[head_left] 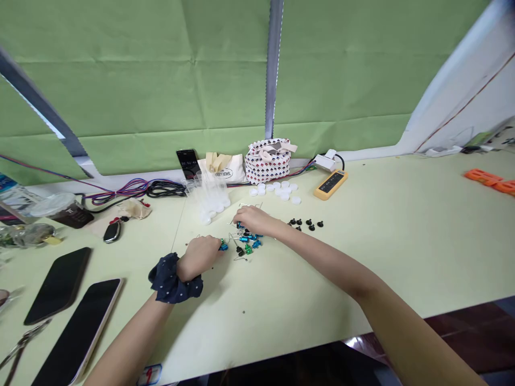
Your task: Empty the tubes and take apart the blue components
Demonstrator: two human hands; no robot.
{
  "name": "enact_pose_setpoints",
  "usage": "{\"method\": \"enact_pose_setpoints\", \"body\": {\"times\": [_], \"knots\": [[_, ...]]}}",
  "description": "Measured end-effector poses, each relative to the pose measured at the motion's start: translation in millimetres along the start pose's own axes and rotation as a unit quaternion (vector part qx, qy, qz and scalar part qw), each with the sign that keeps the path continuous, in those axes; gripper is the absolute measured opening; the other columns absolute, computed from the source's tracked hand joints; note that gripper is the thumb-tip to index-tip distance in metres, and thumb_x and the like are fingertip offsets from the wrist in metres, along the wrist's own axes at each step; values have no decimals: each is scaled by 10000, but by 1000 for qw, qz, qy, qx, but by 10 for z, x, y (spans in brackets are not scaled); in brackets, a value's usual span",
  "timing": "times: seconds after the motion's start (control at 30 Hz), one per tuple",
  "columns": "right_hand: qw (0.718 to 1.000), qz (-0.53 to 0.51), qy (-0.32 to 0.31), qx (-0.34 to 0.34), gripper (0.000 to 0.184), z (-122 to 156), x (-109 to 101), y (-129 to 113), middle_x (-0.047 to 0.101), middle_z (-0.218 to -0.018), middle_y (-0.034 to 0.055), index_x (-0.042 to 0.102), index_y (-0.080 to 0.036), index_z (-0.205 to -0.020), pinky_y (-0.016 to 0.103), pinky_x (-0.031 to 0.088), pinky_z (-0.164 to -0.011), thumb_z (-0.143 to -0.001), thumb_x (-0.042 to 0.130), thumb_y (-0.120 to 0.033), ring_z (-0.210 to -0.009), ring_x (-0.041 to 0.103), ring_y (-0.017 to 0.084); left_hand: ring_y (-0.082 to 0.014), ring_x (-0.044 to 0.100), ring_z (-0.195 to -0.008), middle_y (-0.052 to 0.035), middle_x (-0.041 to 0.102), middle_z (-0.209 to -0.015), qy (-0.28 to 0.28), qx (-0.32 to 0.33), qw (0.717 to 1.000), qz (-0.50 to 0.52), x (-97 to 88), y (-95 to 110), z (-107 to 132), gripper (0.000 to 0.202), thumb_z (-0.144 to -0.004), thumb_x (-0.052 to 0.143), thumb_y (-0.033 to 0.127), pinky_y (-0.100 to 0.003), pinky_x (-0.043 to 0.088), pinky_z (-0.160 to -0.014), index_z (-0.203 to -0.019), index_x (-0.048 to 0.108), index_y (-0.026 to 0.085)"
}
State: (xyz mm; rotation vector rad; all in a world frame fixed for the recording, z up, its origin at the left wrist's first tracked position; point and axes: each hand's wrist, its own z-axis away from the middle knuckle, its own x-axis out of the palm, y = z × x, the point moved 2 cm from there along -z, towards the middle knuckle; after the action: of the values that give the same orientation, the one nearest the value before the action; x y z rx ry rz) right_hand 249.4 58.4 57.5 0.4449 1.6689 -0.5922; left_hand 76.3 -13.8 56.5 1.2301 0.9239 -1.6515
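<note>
My left hand (202, 254), with a dark blue dotted scrunchie (172, 279) round its wrist, is closed, its fingertips on a small blue-and-green metallic piece (223, 245). Just right of it lies a loose pile of small blue pieces (256, 244), green pieces (248, 249) and black pieces (240, 251), some with thin bent wires. Over the far side of this pile, my right hand (252, 219) reaches down with bent fingers pressed together. What it pinches is hidden. Beyond are clear plastic tubes (207, 190) and round white caps (285, 190). Several small black pieces (309, 222) lie right of my right hand.
Along the back are a patterned drawstring pouch (267, 163), a phone showing a timer (187, 162), cables (164, 188) and a yellow power strip (330, 185). Two phones (60, 284), a car key (112, 231), scissors (24, 343) and a cup (64, 209) lie or stand left.
</note>
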Motion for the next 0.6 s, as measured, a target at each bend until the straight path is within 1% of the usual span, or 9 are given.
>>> {"method": "enact_pose_setpoints", "body": {"times": [0.07,0.13,0.23,0.3,0.33,0.4,0.47,0.53,0.6], "knots": [[995,74,-66,7,207,-169,57,-71,668,-921,102,659,-148,-905,341,381,-819,-792,531,-31,-945,587,223,-272,640,-722,-141,666,-758,24,15,999,18,-1,68,11,326,-865,442,366,-339,420,-636,-711,631,150],[987,124,-103,14,176,-251,105,-116,666,-897,110,644,-132,-845,366,362,-828,-775,527,-20,-904,594,227,-283,639,-707,-149,660,-741,47,18,998,33,8,156,15,365,-880,408,376,-352,417,-631,-695,623,146],[983,145,-116,1,167,-281,129,-133,656,-909,124,621,-118,-846,378,342,-842,-772,510,-19,-901,588,230,-278,640,-698,-145,657,-734,57,3,997,49,43,279,3,374,-896,371,366,-338,413,-612,-725,616,142],[986,130,-101,3,208,-272,69,-105,641,-934,126,613,-114,-905,366,346,-832,-770,491,-13,-900,583,226,-267,640,-704,-136,657,-740,61,-11,996,59,61,320,-10,372,-907,356,365,-322,414,-605,-759,609,138],[990,116,-84,9,234,-258,7,-84,631,-957,128,606,-110,-948,354,353,-822,-776,481,-14,-898,580,222,-262,640,-707,-130,657,-744,67,-16,996,64,65,325,-15,374,-915,345,367,-317,417,-607,-776,604,136],[996,79,-25,31,263,-198,-173,-37,605,-1002,137,592,-97,-1019,328,370,-800,-805,456,-32,-900,573,213,-253,640,-711,-123,656,-774,94,-23,992,84,54,315,-18,375,-933,321,372,-319,431,-619,-842,594,131],[997,34,51,49,242,-79,-385,-1,587,-1015,143,599,-81,-1012,308,387,-795,-839,432,-56,-916,565,207,-247,640,-744,-128,650,-873,147,-21,981,124,17,307,-6,368,-947,305,382,-334,456,-651,-993,563,124],[989,-19,132,65,238,98,-566,19,579,-1012,132,597,-86,-1021,293,404,-801,-860,423,-73,-918,560,194,-257,625,-899,-157,602,-1056,224,1,959,175,-38,330,20,400,-946,326,398,-358,478,-747,-1197,458,114],[979,-58,187,64,212,301,-661,18,581,-987,111,597,-111,-1017,292,417,-801,-870,443,-107,-888,560,183,-274,519,-1137,-187,484,-1248,294,39,930,217,-80,395,54,494,-937,371,396,-384,444,-901,-1339,307,115]]}}
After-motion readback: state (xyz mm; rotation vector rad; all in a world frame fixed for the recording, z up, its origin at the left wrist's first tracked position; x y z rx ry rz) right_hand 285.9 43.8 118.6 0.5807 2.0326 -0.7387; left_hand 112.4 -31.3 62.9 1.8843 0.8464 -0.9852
